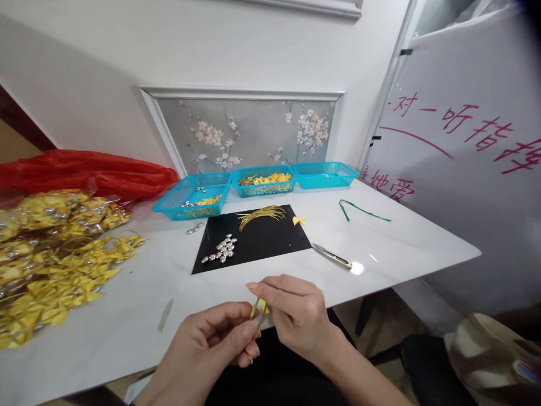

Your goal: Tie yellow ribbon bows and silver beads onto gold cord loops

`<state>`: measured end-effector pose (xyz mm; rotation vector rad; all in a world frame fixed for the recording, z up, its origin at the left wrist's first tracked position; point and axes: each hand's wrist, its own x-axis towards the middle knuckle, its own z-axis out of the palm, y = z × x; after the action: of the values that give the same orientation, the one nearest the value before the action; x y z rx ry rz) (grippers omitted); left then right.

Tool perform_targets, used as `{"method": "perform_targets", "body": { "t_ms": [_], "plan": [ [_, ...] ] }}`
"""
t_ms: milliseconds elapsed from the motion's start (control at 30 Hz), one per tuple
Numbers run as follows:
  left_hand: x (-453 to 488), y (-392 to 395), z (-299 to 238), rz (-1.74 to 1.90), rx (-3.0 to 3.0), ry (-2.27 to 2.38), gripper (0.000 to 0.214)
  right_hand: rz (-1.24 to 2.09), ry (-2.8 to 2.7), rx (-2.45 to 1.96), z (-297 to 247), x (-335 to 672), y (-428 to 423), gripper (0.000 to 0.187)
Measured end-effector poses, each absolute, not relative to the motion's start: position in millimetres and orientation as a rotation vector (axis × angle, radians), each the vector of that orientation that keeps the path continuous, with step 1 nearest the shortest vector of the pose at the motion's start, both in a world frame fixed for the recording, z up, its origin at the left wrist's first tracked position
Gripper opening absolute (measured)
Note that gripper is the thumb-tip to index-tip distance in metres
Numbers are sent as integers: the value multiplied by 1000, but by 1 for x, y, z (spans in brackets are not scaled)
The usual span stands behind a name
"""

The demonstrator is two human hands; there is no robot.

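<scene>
White tabletop (139,299) spreads beneath a floral panel (253,132); at its near edge, the left hand (220,338) pinches a bent gold cord (254,309), thumb against curled fingers, and the right hand (300,310) nips its upper part.

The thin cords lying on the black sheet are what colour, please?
The thin cords are gold, showing best in the head view against the black sheet.

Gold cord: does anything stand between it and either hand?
Nothing visible does: the left hand pinches the gold cord directly, and the right hand is right at its upper part. Whatever lies behind the fingers is hidden.
</scene>
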<state>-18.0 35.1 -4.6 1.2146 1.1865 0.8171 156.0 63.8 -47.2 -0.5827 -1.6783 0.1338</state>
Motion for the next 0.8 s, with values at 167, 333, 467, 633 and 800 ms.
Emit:
{"method": "perform_targets", "body": {
  "t_ms": [167,333,467,633,800],
  "plan": [
    [-15,37,-4,808,1236,1205,31,135,-1695,-580,-49,155,64,39],
    [-12,37,-1,786,1252,1213,37,115,-1700,-573,-50,156,65,37],
    [-12,38,-1,781,1236,1194,36,95,-1703,-572,-50,155,65,34],
    [-11,40,-2,797,1122,1191,23,83,-1710,-579,-51,155,67,33],
    [-10,38,0,830,1061,1202,20,78,-1724,-580,-52,156,67,32]
  ]
}}
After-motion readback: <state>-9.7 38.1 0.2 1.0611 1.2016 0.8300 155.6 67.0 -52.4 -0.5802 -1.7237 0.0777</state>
